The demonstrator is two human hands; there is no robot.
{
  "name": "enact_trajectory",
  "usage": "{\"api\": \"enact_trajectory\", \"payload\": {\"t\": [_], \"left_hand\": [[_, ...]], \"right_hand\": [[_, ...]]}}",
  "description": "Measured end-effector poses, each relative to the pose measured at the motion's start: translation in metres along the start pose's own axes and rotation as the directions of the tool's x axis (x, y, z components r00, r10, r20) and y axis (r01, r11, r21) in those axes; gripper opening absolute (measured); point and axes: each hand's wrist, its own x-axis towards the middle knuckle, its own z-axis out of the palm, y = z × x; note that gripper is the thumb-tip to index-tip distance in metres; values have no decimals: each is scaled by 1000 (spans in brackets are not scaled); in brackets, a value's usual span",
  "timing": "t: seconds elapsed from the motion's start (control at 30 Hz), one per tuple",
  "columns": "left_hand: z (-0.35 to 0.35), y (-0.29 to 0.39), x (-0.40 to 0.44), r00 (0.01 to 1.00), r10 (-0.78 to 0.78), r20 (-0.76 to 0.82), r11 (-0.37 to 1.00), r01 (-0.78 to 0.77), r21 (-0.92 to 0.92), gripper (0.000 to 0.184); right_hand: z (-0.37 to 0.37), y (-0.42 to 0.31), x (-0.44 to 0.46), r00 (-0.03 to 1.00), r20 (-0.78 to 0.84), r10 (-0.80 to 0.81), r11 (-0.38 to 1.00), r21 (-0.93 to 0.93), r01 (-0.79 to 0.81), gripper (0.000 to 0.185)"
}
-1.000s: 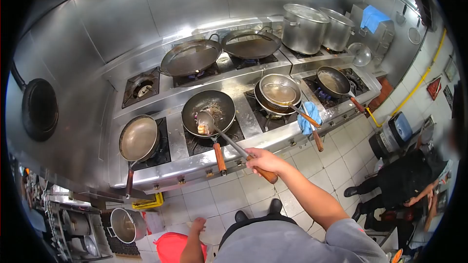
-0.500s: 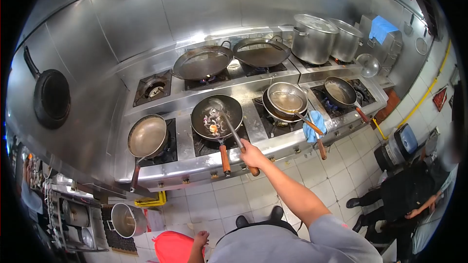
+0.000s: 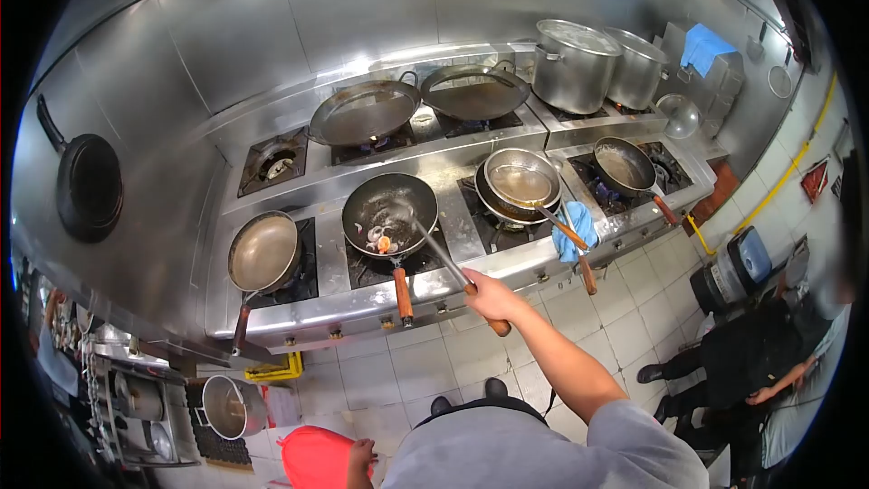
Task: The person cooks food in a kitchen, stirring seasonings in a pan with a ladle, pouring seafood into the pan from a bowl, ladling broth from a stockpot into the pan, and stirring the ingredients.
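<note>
My right hand (image 3: 496, 295) grips the wooden handle of a long metal ladle (image 3: 442, 255). The ladle's head reaches into a dark frying pan (image 3: 415, 188), where it is blurred. Pale and purplish strips that look like sliced onion (image 3: 374, 235) lie in the pan's near left part, beside a small orange piece (image 3: 385, 244). The pan's wooden handle (image 3: 403, 297) points toward me, untouched. Low down, my left hand (image 3: 362, 455) hangs with its fingers curled in, in front of a red object (image 3: 312, 457) that I cannot identify; nothing shows in its fingers.
A skillet (image 3: 263, 252) stands left on the stove. To the right are a strainer (image 3: 522, 177) over another pan, a blue cloth (image 3: 575, 231) and a small pan (image 3: 625, 166). Large woks (image 3: 367, 115) and stockpots (image 3: 575, 68) stand behind. A person (image 3: 738, 353) is at right.
My right hand has moved slightly right and down with the ladle. The onion strips are now gathered nearer the pan's left front. My left hand has dropped slightly, and the view has shifted.
</note>
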Motion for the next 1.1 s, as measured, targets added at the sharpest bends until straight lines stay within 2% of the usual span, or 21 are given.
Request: {"api": "enact_trajectory", "payload": {"t": [0.03,0.07,0.1,0.17,0.2,0.23,0.27,0.33,0.37,0.43,0.5,0.63,0.67,0.73,0.8,0.83,0.87,0.9,0.93,1.03,1.1], "left_hand": [[7,6,-3,1000,4,31,999,-5,31,40],[12,11,-7,998,5,62,998,-9,63,39],[16,16,-7,998,-3,58,998,-1,67,39],[29,30,-2,995,-13,101,997,5,76,38],[34,40,-1,994,-15,106,996,6,86,38],[40,52,1,988,-13,152,1000,9,27,37],[46,64,3,980,-11,198,999,17,-32,37],[56,91,23,976,9,218,1000,-10,3,37],[63,112,27,982,42,182,999,-43,3,38],[80,152,40,982,88,168,996,-91,11,38],[93,191,59,969,215,120,977,-213,-27,43],[121,252,79,944,291,158,954,-275,-117,48],[128,262,86,951,287,118,948,-264,-178,53],[139,280,103,953,284,101,939,-256,-229,58],[144,290,123,979,190,68,927,-157,-340,67],[148,296,130,976,196,92,932,-157,-325,67],[151,301,134,988,151,31,929,-131,-345,69],[156,304,137,994,102,-32,925,-107,-365,71],[160,306,137,994,107,-16,931,-106,-350,71],[163,310,144,996,86,-27,919,-90,-384,68],[164,300,159,985,170,-20,899,-163,-406,57]], "right_hand": [[9,19,10,984,-139,-114,984,-156,92,65],[21,54,28,923,-227,-310,936,-245,254,71],[23,53,26,926,-225,-304,939,-238,250,71],[18,33,23,988,-152,0,998,63,9,70],[11,14,15,994,-69,80,972,226,-63,71],[11,13,17,993,-75,88,971,228,-69,71],[12,13,17,991,-4,135,912,391,-123,71],[13,18,21,984,108,143,765,618,-180,72],[16,20,24,983,98,152,766,617,-180,72],[21,24,30,972,179,153,645,727,-235,72],[26,23,30,973,179,145,652,723,-230,67],[18,23,7,962,271,47,603,760,-243,71],[15,29,-2,967,249,60,602,763,-234,71],[10,49,-29,950,277,142,596,742,-306,75],[0,74,-66,929,316,192,584,724,-367,76],[-1,98,-85,915,306,261,569,717,-402,72],[0,129,-105,897,297,329,549,712,-437,67],[0,156,-130,879,238,413,526,726,-443,66],[2,183,-157,851,183,492,501,740,-449,64],[6,257,-238,668,53,742,451,698,-556,56],[0,268,-292,518,-41,854,434,603,-669,56]]}}
